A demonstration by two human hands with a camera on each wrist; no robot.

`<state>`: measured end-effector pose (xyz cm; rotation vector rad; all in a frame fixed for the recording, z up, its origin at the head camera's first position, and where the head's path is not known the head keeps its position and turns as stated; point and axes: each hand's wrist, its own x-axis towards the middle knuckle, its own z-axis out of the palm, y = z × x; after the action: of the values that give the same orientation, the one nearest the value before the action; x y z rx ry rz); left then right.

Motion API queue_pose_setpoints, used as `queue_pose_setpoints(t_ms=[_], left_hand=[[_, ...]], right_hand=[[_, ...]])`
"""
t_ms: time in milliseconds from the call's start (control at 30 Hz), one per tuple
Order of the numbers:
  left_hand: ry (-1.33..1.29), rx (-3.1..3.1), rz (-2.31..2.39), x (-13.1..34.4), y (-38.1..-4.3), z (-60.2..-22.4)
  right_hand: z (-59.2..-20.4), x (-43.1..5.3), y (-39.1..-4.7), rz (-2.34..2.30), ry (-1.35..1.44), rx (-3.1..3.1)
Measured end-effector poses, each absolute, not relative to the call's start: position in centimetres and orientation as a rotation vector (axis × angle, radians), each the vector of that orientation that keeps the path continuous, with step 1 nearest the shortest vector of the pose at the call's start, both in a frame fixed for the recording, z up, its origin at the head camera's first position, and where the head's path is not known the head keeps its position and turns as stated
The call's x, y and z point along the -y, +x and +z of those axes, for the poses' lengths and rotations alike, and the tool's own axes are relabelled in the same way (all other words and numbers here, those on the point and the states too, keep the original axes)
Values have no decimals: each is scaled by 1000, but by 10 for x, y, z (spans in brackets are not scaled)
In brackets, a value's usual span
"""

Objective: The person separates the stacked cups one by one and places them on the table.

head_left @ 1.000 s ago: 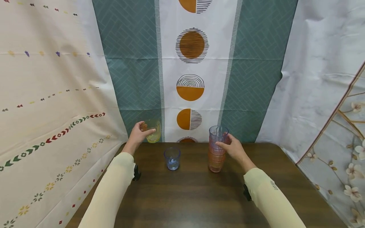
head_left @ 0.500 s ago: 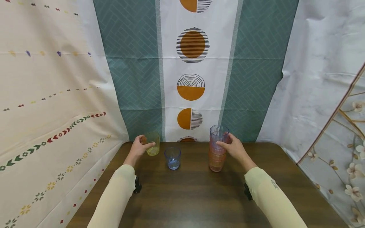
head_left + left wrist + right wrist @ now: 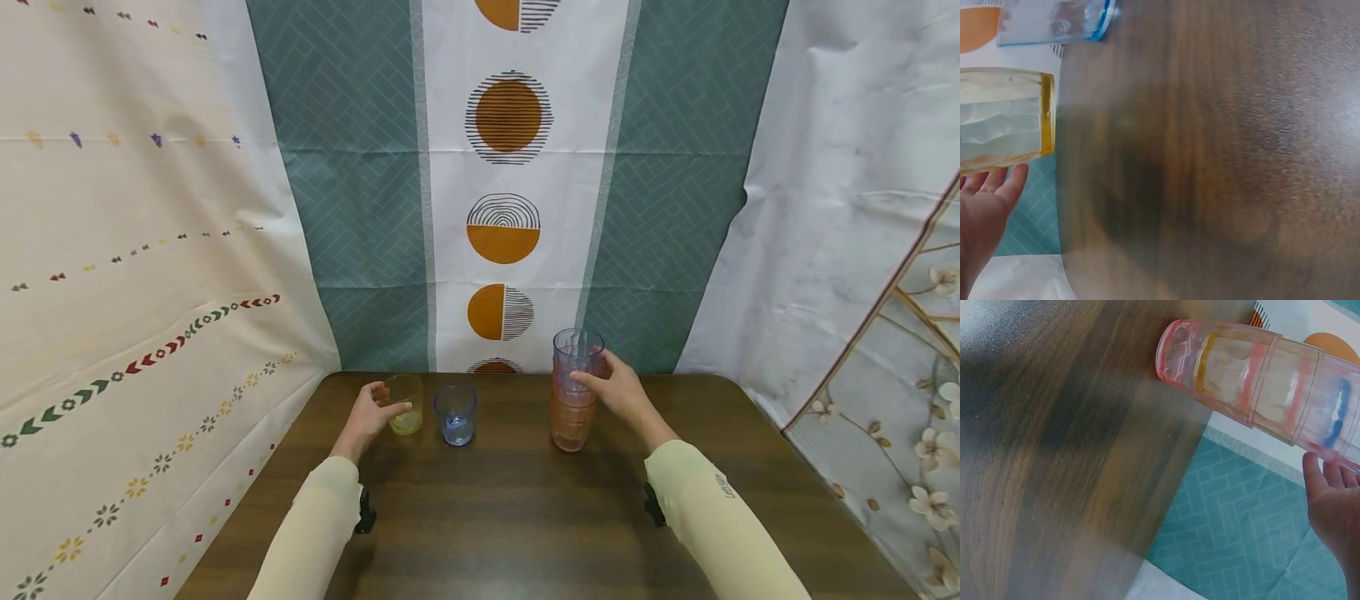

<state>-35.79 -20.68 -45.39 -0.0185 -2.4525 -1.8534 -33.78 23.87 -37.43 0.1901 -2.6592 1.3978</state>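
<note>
My left hand (image 3: 369,415) grips a clear yellow tumbler (image 3: 408,417) from its left side, thumb across the front. The tumbler is upright, low at the table near its back edge; its thick yellow base (image 3: 1047,115) shows in the left wrist view. Just right of it stands a clear blue tumbler (image 3: 456,417), upright. Farther right, my right hand (image 3: 621,388) holds the upper part of a tall stack of nested tumblers (image 3: 572,408). A blue one tops the stack and a pink one is at its bottom. Yellow and pink bands (image 3: 1244,378) show between them in the right wrist view.
The dark wooden table (image 3: 480,517) has rounded back corners. A green and white patterned cloth (image 3: 506,275) hangs right behind it, with a cream cloth (image 3: 150,333) at the left and a white floral one (image 3: 862,292) at the right.
My left hand has come down with the yellow tumbler, from above the table's back edge to beside the blue tumbler. The right hand and the stack have stayed in place.
</note>
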Motion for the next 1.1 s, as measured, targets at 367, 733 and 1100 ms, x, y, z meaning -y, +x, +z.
queue_pose_setpoints(t_ms=[367,733,1100], left_hand=[[8,2448,-1864,203,-357,-473],[-19,2508,-1843,196,-355,-484],[-67,2595,-1782,200,-354,-484]], right_hand=[[-375,-238,-336,1423,183,2661],[-375,-241,-334,1414,190,2648],[-375,-240,-337,1410,197,2643]])
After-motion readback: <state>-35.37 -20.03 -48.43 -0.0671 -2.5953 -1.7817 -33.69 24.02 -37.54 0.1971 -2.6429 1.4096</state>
